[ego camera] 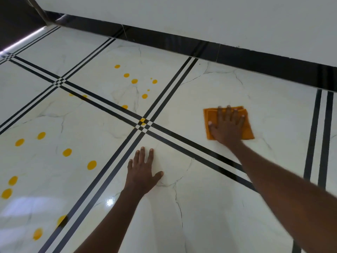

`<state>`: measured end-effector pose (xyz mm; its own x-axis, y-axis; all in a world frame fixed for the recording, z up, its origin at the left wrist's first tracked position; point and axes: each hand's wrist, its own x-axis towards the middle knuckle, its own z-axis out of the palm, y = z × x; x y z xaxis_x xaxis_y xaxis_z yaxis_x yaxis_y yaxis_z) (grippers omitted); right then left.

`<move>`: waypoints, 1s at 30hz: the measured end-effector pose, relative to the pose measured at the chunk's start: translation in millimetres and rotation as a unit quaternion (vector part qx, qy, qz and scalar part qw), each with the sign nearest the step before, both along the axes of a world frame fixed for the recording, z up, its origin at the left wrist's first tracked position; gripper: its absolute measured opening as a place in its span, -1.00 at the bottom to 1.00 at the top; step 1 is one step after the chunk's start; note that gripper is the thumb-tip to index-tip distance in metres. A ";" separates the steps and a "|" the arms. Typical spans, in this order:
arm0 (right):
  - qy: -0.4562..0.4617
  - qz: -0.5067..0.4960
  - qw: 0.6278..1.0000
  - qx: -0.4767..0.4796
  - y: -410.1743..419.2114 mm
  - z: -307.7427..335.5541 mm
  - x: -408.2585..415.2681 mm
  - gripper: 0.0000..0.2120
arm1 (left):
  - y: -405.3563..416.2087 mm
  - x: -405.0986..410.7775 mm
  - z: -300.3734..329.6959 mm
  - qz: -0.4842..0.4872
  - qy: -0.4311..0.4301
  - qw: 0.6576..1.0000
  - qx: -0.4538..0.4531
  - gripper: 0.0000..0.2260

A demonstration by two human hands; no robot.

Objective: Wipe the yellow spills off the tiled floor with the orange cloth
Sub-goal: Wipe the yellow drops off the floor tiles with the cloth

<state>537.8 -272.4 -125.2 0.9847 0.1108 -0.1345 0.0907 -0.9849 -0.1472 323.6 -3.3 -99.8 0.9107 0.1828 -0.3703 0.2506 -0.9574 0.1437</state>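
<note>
A folded orange cloth (209, 115) lies flat on the white tiled floor (191, 207) at the right. My right hand (227, 125) presses on it with fingers spread and straight. My left hand (143, 170) rests flat on a bare tile near the centre, fingers straight, holding nothing. Several yellow spills dot the tile beyond the black-line crossing, one of them (134, 81) near its middle. More yellow spills sit on the left tile, such as the spot (67, 152), and one small spill (142, 121) lies on the crossing itself. The tile under the cloth shows no yellow.
Black double lines (113, 172) cross the floor between tiles. A black skirting (200, 46) runs along the white wall (182, 15) at the back. A dark area with a bright strip (21, 41) lies at the upper left corner.
</note>
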 end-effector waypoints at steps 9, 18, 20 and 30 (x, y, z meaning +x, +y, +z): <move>-0.021 0.308 0.951 0.025 35.1 -6.7 -124.9 -0.29 | 33.9 -35.0 11.3 0.041 -0.005 0.998 -0.039 -0.20; -0.014 0.133 0.991 -0.017 60.1 -1.5 -32.5 -0.22 | 47.9 -81.0 33.3 0.021 0.091 0.995 -0.037 -0.16; -0.018 0.199 0.980 0.003 113.9 2.0 -57.3 -0.22 | 46.8 -86.8 32.4 0.030 0.069 0.997 -0.005 -0.10; -0.015 0.362 0.932 0.012 126.5 -9.5 -115.6 -0.32 | 81.0 -102.2 15.8 0.015 0.061 0.998 0.012 0.22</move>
